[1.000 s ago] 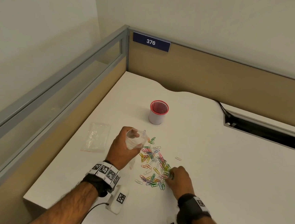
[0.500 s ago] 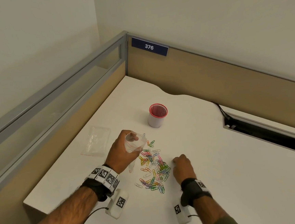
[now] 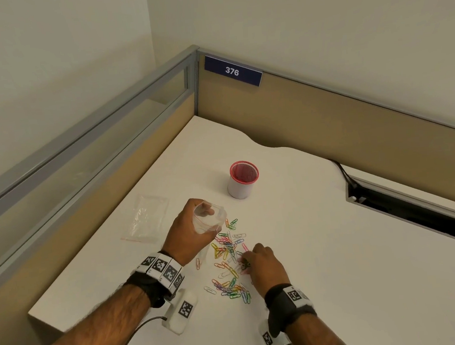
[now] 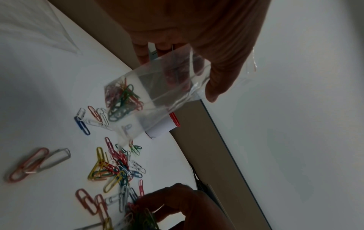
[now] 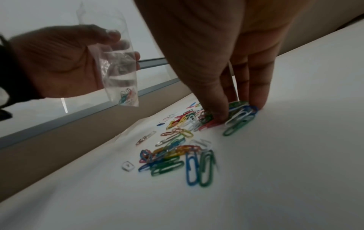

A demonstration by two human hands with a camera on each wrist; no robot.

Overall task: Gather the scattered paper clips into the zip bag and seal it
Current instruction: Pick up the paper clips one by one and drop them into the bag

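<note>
Right hand (image 3: 262, 265) back pinching paper clips (image 3: 230, 265), left hand (image 3: 190, 230) gripping zip bag (image 3: 210, 220), cup (image 3: 242, 179) behind

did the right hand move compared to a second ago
Yes. The right hand has shifted away from the person, toward the red-rimmed cup, from the pile's near end to mid-pile among the paper clips.

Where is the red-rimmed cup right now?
In the head view the red-rimmed cup stands upright on the white desk, beyond the paper clips and just past the zip bag held in the left hand.
</note>
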